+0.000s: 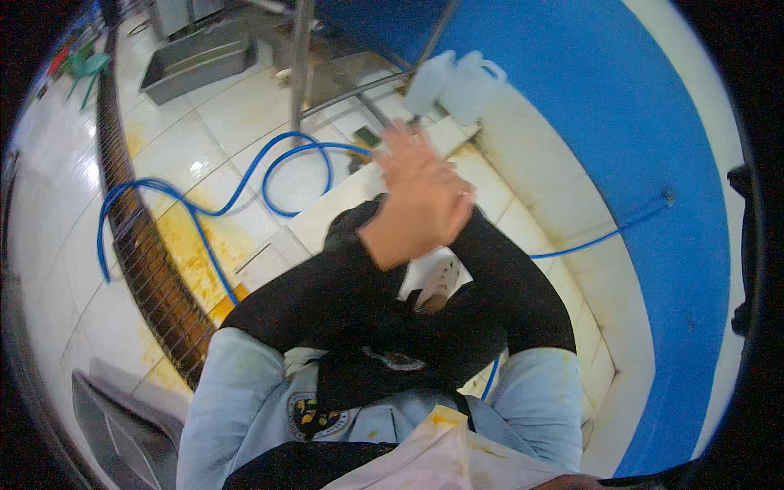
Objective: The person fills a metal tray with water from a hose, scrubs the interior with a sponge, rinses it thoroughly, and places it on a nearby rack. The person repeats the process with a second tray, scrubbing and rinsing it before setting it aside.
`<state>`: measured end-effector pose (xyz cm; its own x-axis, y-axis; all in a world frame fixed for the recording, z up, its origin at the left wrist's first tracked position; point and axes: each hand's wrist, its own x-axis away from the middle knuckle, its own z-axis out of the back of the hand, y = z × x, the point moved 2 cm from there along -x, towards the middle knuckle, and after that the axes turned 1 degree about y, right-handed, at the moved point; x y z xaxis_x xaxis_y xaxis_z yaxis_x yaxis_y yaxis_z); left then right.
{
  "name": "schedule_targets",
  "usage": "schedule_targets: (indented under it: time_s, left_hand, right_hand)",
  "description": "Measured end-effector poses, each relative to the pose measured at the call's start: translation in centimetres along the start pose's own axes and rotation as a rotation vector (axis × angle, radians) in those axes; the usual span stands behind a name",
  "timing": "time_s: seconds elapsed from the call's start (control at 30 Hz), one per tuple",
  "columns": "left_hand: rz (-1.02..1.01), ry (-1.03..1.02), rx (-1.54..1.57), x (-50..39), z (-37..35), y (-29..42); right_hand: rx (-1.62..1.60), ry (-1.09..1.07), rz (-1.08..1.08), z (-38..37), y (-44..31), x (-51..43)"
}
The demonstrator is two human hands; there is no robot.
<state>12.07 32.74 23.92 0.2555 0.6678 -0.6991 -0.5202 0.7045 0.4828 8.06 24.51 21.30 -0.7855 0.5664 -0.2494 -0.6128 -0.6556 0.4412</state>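
Note:
My left hand (401, 214) and my right hand (463, 214) are pressed against each other in front of me, the left lying over much of the right. Motion blurs the fingers, and no object shows between the palms. Black sleeves (285, 297) cover both forearms up to the wrists. Beneath the hands, a pale shoe with holes (442, 280) shows in the gap between my arms. Past the fingertips lies a small green-topped item (366, 137), too unclear to name, near the end of a blue hose (248, 174).
A floor drain grate (160, 285) runs down the left beside yellow residue (191, 257). A grey plastic tub (199, 67) stands at the upper left. Translucent jugs (470, 89) stand against the blue and white wall (667, 141), near a metal frame (301, 67).

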Motion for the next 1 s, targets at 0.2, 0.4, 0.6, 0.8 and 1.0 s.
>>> schedule_targets:
  time_s: [0.2, 0.4, 0.6, 0.8, 1.0]
  left_hand:
    - [0.056, 0.139, 0.404, 3.0, -3.8, 6.3]
    - [0.471, 0.364, 0.705, 1.3, -3.4, 2.5]
    - [0.717, 0.425, 1.153, -4.7, -2.7, -3.7]
    - [0.678, 0.512, 1.145, -11.0, -8.8, -3.8]
    - [0.817, 0.462, 1.000, 4.6, -10.2, 1.5]
  right_hand:
    - [-1.540, 0.074, -0.720, 0.6, 7.0, -2.6]
    - [-2.686, 0.557, -0.740, 2.6, 6.7, -5.3]
    - [-2.489, 0.775, -0.669, 2.5, 6.4, -5.1]
    - [-1.365, 0.197, -0.735, -2.4, 4.0, 4.8]
    - [-0.974, -0.183, -0.567, -6.8, 0.7, 13.0]
